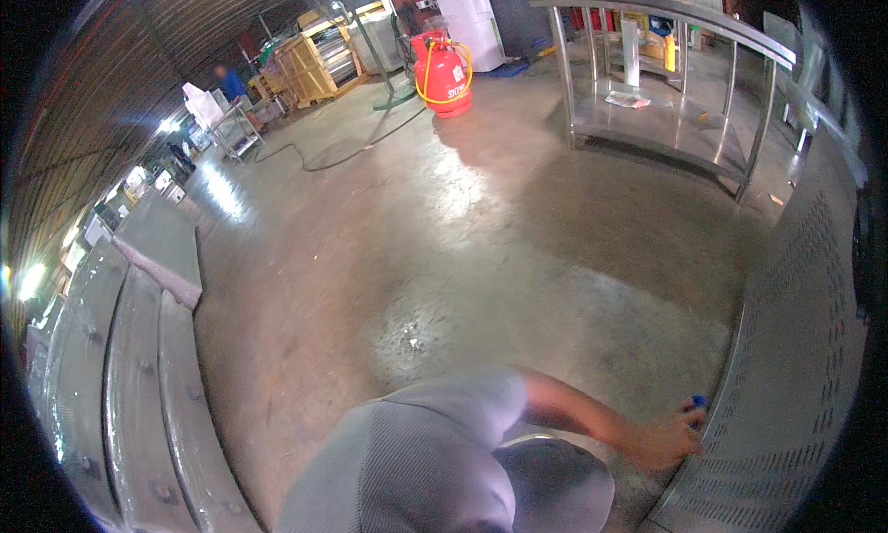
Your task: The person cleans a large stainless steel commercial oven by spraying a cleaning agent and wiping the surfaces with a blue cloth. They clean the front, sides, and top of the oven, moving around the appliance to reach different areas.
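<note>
My right hand (664,438) reaches out to the right from my grey sleeve (444,431), low near the floor. Its fingers are closed on a small blue object (698,403), too small to identify. The hand and the blue object are right at the lower edge of a large perforated sheet-metal panel (795,348) that stands on my right. My left hand is out of sight. My grey-clad body and knee (555,482) fill the bottom centre.
A polished concrete floor (444,246) spreads ahead. Curved metal sheets (139,376) are stacked at the left. A stainless steel table frame (666,117) stands at the back right, a red gas cylinder with a yellow hose (444,71) at the back centre, and wooden crates (314,66) and a distant person (227,80) beyond.
</note>
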The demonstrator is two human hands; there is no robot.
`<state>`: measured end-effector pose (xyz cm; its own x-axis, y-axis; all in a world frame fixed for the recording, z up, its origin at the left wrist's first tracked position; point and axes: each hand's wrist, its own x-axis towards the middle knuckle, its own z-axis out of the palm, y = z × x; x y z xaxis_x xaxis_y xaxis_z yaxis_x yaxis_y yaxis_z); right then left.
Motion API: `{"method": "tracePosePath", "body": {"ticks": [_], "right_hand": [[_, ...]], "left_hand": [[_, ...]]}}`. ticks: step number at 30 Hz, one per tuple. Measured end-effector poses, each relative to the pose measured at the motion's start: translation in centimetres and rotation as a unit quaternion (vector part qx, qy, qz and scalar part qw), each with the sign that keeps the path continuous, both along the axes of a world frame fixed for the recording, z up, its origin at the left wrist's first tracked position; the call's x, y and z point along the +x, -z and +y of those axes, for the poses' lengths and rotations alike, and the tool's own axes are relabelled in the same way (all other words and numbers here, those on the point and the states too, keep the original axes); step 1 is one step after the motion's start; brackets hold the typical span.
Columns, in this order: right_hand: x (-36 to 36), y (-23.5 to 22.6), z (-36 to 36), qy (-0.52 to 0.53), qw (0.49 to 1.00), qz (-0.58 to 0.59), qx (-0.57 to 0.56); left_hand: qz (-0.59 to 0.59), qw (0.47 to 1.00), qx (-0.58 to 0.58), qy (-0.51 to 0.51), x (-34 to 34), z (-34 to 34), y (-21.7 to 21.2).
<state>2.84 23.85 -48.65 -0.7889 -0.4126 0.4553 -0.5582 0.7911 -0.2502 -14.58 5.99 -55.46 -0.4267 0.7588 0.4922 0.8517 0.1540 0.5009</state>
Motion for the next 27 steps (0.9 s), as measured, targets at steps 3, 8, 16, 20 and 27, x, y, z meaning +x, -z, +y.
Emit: {"method": "tracePosePath", "body": {"ticks": [3,8,16,20,27], "right_hand": [[3.8,-0.7,3.6,0.036,0.997,0.057,0.026],[7.0,-2.4,4.8,0.062,0.991,0.108,0.056],[1.9,-7.0,2.0,0.011,0.990,-0.116,-0.083],[-1.4,-6.2,1.4,0.021,0.958,-0.228,-0.171],[-5.1,-1.9,1.5,0.051,0.824,-0.431,-0.364]], "left_hand": [[0.092,0.981,-0.163,-0.041,-2.3,-3.5,2.3],[0.177,0.945,-0.238,-0.135,-6.8,-8.6,5.5],[-0.143,0.948,-0.229,-0.169,-9.2,-16.6,0.2],[-0.179,0.971,-0.157,-0.036,-7.2,-16.6,-4.3],[-0.142,0.956,-0.026,0.257,-5.3,-11.9,-11.0]]}}
